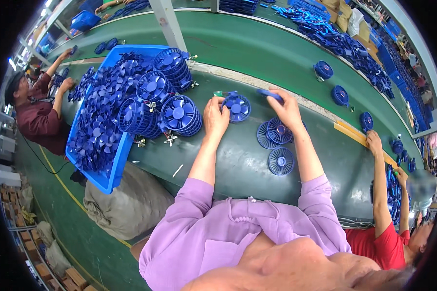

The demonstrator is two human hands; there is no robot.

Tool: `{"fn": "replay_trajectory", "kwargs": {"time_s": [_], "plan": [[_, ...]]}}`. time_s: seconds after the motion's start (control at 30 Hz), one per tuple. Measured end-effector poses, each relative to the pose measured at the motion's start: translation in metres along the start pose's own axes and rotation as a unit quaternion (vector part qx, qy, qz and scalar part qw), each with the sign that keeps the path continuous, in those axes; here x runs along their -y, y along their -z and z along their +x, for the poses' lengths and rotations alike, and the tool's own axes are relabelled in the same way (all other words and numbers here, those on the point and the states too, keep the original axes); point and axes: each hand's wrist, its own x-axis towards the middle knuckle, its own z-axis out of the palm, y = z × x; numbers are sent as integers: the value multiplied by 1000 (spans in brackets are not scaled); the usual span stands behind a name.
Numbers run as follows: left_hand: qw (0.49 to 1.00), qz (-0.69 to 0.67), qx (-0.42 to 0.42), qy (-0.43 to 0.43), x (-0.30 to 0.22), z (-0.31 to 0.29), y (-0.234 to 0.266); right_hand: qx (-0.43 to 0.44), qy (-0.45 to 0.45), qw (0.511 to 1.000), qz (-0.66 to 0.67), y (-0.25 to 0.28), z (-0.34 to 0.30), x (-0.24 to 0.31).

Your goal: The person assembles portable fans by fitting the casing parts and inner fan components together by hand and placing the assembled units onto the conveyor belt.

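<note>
My left hand (pixel 216 118) grips the left edge of a blue mini fan (pixel 238 107), its blades facing up. A small green part (pixel 218 93) shows by the fingertips at its far left. Between the thumb and fingers of my right hand (pixel 288 111) is a blue fan grille (pixel 268 94), seen nearly edge-on and held apart from the fan. Beneath my right wrist, several round grilles overlap on the bench, and one loose grille (pixel 281 161) lies nearer me. Stacked fan housings with blades (pixel 180 114) stand left of my left hand, wires and small metal parts sticking out.
A blue tray (pixel 112 180) heaped with fan blades (pixel 99 116) sits at the left. Beyond a pale ledge, a green conveyor (pixel 272 53) carries several fans (pixel 340 95). A person in red works at right, another in maroon at far left. A grey sack (pixel 124 201) stands below.
</note>
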Motion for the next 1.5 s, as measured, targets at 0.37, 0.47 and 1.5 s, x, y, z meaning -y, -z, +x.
{"fn": "replay_trajectory", "kwargs": {"time_s": [0.37,0.47,1.5], "plan": [[934,-342,5,106,-24,-9,-17,-65,44,996,-34,-50,-3,23],[844,-500,30,192,-13,-7,-17,-5,67,996,-56,-58,-4,44],[941,-320,-108,-23,-52,-28,-15,101,-72,947,296,-96,-16,53]]}}
